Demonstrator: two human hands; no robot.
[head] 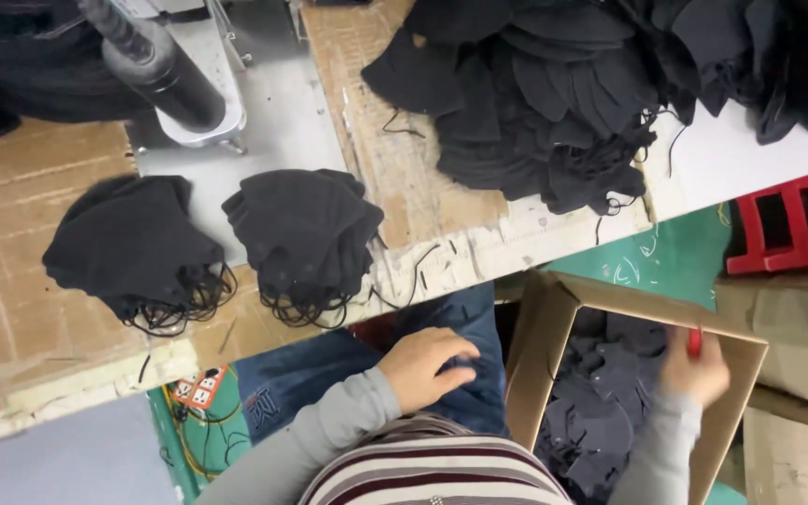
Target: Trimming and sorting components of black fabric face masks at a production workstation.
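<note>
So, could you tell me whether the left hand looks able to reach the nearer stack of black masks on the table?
Probably yes: the left hand rests on the lap just below the table edge, and nothing lies between it and that stack of black masks.

Even, fairly bright light falls from above, giving only soft, short shadows under the two small stacks of black masks [212,245] on the cardboard-covered table [21,318]. The white table edge [731,159] at the upper right glares slightly. The black fabric swallows detail, so folds in the big heap [554,93] are hard to read. The right hand [694,367] is smeared by motion blur, and the small red thing it holds is perhaps a tool. The left hand [427,367] is sharp. Straight lines bow mildly near the edges.
</note>
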